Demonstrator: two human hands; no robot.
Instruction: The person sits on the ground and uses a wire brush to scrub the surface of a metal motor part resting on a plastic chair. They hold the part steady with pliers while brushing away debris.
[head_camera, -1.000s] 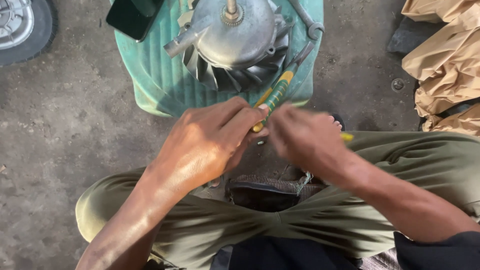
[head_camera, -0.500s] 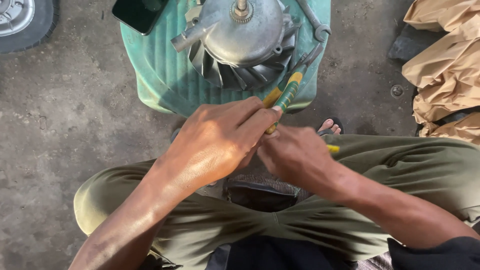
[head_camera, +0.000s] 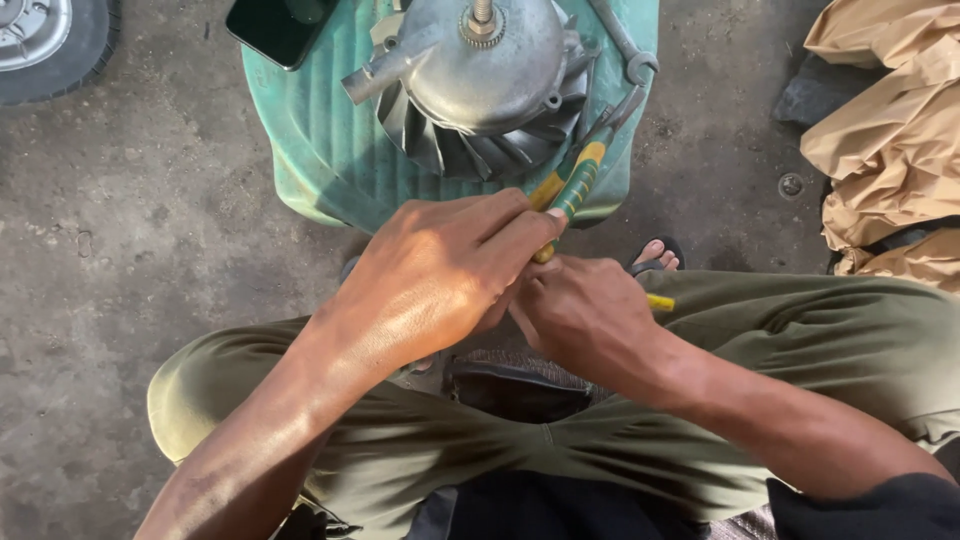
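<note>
Down below, both my hands meet over my lap, just short of a green plastic stool.
Largest first: the green stool carries a grey finned metal housing; my left hand curls its grip around yellow-green pliers handles; my right hand closes on a small yellow piece; a dark phone lies on the stool's corner.

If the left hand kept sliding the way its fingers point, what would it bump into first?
Probably the yellow-and-green tool handles that the left hand already touches at its fingertips; beyond them is the edge of the green ribbed plastic stool. Depth is unclear.
</note>
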